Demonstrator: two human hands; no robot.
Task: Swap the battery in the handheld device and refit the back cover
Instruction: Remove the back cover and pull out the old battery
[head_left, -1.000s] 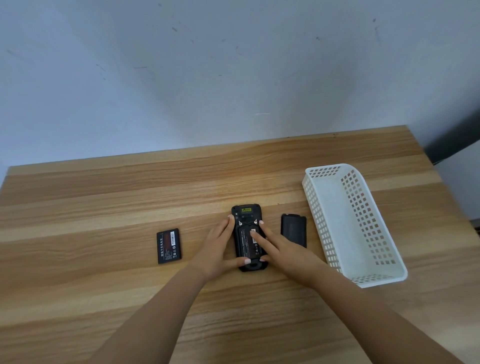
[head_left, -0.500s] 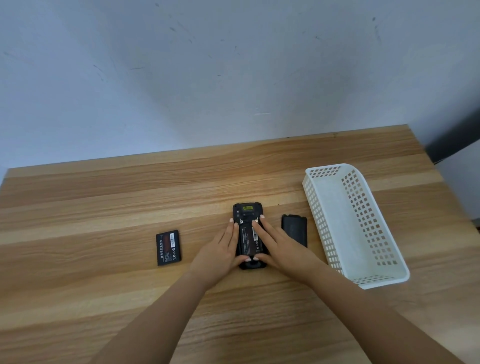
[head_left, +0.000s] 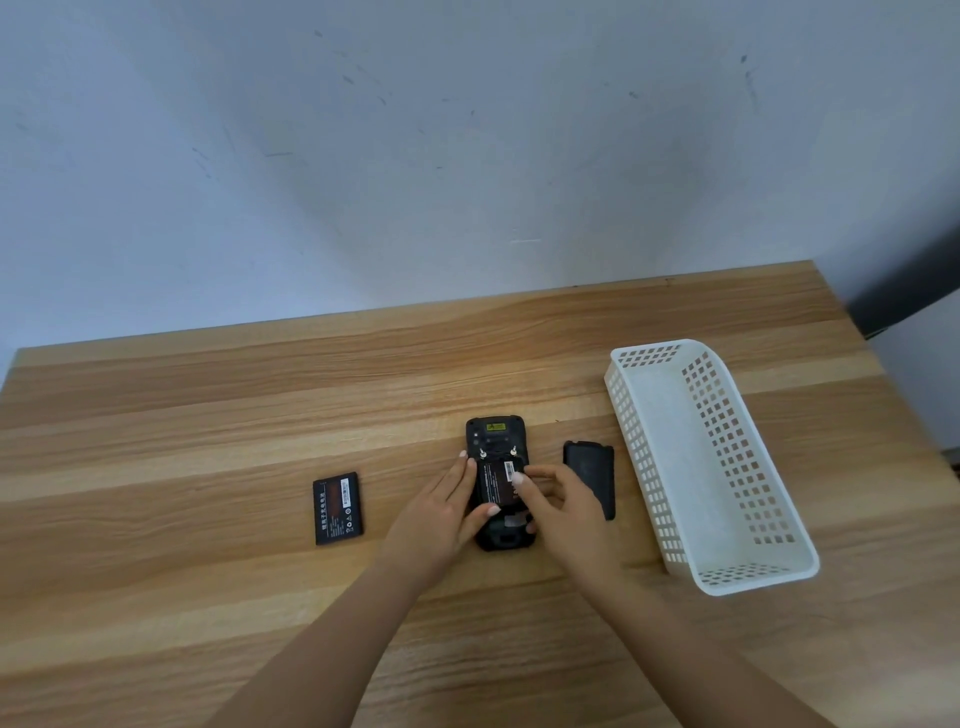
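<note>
The black handheld device (head_left: 496, 434) lies face down at the table's middle with its back open. A black battery (head_left: 497, 486) sits tilted in its bay, its near end raised. My right hand (head_left: 563, 512) pinches that battery at its right edge. My left hand (head_left: 441, 514) grips the device's left side, thumb against the battery's lower corner. A second black battery (head_left: 337, 508) lies flat to the left, apart from my hands. The black back cover (head_left: 589, 475) lies just right of the device, partly hidden by my right hand.
A white perforated basket (head_left: 727, 431) stands at the right, close to the back cover, with nothing visible inside. The wooden table (head_left: 208, 415) meets a pale wall at the back. Its right edge runs just beyond the basket.
My right hand went from lying flat on the battery to pinching it. The battery now sits tilted with its near end lifted from the bay. My left hand stays on the device.
</note>
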